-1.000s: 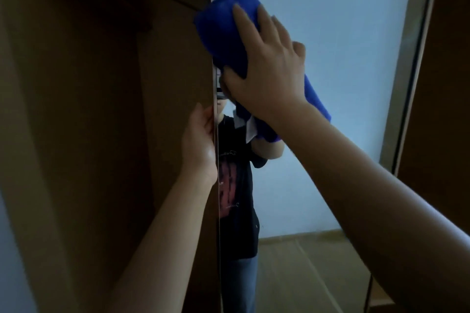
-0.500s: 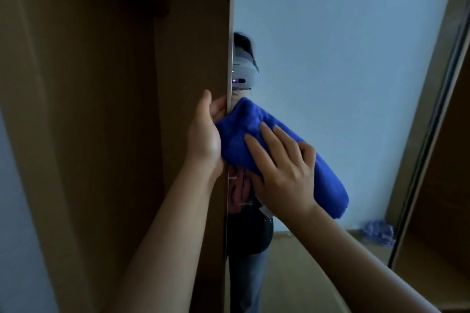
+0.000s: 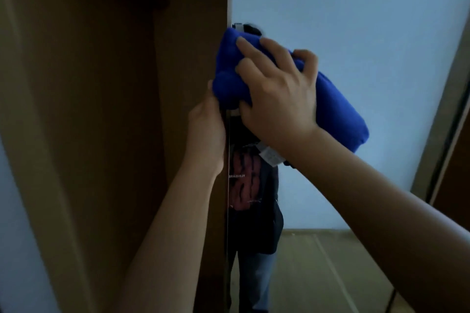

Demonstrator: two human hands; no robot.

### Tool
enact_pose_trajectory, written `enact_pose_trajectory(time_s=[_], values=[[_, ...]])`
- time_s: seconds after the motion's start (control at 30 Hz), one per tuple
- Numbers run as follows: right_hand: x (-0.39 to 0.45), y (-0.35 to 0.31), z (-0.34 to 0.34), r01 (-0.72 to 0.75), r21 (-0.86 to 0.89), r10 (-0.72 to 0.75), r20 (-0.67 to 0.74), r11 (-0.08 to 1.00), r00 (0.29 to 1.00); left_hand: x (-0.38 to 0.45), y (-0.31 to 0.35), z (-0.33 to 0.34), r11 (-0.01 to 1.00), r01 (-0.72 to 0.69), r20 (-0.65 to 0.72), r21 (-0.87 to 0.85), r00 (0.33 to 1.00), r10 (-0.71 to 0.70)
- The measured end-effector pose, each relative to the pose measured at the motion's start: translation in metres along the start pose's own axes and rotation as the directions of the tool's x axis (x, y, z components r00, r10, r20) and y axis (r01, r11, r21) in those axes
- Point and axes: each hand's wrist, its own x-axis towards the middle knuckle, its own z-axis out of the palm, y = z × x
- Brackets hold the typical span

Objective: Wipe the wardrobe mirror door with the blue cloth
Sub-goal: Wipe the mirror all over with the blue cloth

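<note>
The wardrobe mirror door (image 3: 356, 33) fills the right half of the view, its left edge running down the middle. A folded blue cloth (image 3: 229, 71) lies against the glass at that edge and reaches down to the right. My right hand (image 3: 277, 91) holds the cloth to the mirror, with bent fingers on top and the thumb tucked under it. A white label hangs below my wrist. My left hand (image 3: 206, 129) grips the door's left edge just under the cloth; its fingertips are hidden behind the edge.
The open brown wardrobe interior (image 3: 101, 109) takes up the left side. The mirror reflects a person in a dark printed shirt (image 3: 251, 198), a pale wall and a wooden floor (image 3: 330, 262). The door's right frame (image 3: 442, 109) slants down the right side.
My right hand swept the cloth down from the top of the mirror to level with my left hand. It has since moved back up a little, above that hand. The left hand keeps its hold.
</note>
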Motion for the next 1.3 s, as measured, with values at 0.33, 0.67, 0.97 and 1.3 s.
enact_pose_trajectory(time_s=[0.33, 0.67, 0.97, 1.3], values=[[-0.058, -0.012, 0.018, 0.010, 0.072, 0.000, -0.132, 0.997, 0.991, 0.008, -0.017, -0.006, 0.997, -0.074, 0.053, 0.001, 0.996, 0.073], [-0.095, -0.014, 0.016, 0.094, 0.096, -0.090, -0.042, 0.991, 0.995, -0.004, -0.006, -0.003, 0.982, -0.068, -0.013, 0.174, 0.997, 0.071], [-0.017, 0.013, 0.020, 0.196, -0.002, -0.192, -0.207, 0.981, 0.959, -0.006, 0.000, -0.002, 0.996, -0.069, 0.059, 0.063, 0.996, 0.065], [-0.066, -0.009, 0.022, 0.087, 0.075, -0.071, -0.197, 0.993, 0.978, -0.006, -0.001, -0.010, 0.991, -0.064, 0.147, 0.118, 0.988, 0.046]])
